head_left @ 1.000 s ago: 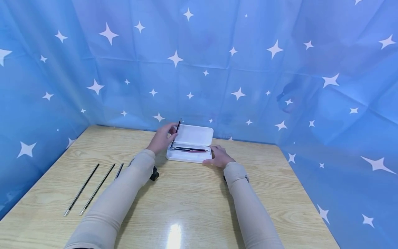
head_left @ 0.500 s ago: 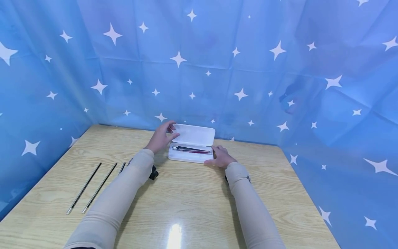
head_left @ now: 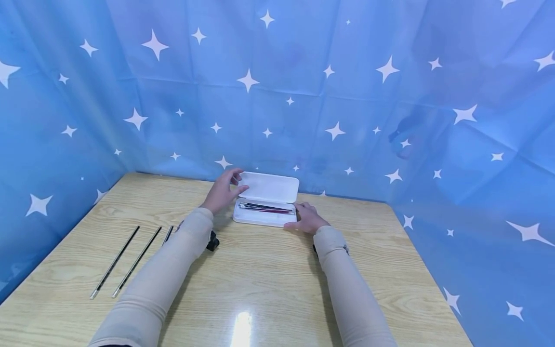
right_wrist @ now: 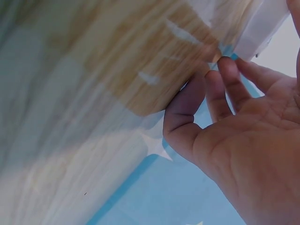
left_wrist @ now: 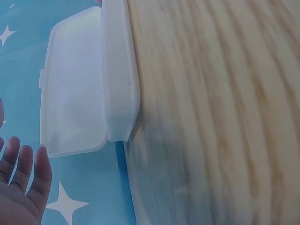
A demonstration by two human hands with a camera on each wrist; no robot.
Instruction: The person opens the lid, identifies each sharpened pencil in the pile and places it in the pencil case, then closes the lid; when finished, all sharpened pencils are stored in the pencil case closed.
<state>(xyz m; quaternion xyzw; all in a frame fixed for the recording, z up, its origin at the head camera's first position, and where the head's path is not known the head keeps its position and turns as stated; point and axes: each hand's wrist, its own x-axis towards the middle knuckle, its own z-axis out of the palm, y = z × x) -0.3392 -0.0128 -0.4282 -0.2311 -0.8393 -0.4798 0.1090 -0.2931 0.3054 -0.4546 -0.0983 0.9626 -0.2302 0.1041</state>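
A white pencil case [head_left: 256, 220] stands near the table's back edge, its lid [head_left: 274, 187] swung up and back. Several pencils [head_left: 266, 208], dark ones and a red one, lie lengthwise along the back of its tray. My left hand [head_left: 222, 192] hovers at the lid's left edge with nothing between thumb and fingers; the left wrist view has its fingers [left_wrist: 41, 171] straight, just off the lid's corner. At the case's right end my right hand [head_left: 309, 219] holds it, thumb at the front corner and fingers behind. Its fingers [right_wrist: 182, 115] are bent in the right wrist view.
On the left of the wooden table [head_left: 269, 274] lie two dark pencils [head_left: 114, 262] side by side. A third pencil [head_left: 168, 234] is partly hidden by the left sleeve [head_left: 165, 270]. A blue star-patterned curtain [head_left: 277, 96] hangs behind and along both sides.
The dark pencil that my left hand held upright at the case's left end now lies in the tray with the others. My left fingers have let go. The right hand has stayed put.
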